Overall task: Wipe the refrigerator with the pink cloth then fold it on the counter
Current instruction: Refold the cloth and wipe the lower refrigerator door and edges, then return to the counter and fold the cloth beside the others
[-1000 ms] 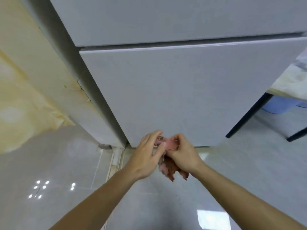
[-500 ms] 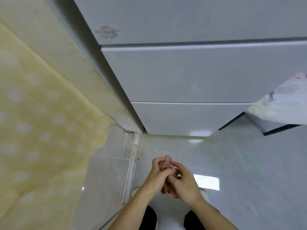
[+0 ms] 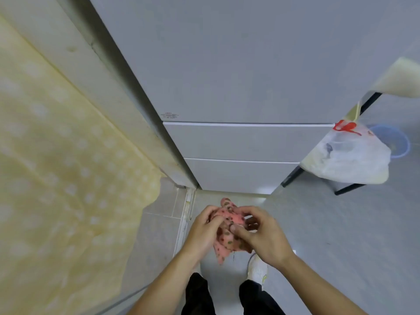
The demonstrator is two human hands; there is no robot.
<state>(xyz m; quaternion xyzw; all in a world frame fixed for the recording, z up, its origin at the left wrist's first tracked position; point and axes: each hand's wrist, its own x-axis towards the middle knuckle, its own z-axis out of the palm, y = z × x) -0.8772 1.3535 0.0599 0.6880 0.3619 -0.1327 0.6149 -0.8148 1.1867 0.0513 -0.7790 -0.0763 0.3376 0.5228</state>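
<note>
Black trousers and a white shoe stand on the grey floor. Above them, the left hand and right hand both curl their fingers round the bunched pink cloth, which has dark spots and hangs between them in the air. Beyond is the white refrigerator. Its small red label is too blurred to read. To the right hangs a plastic bag with red print, possibly lettering, and a blue basin is behind it.
</note>
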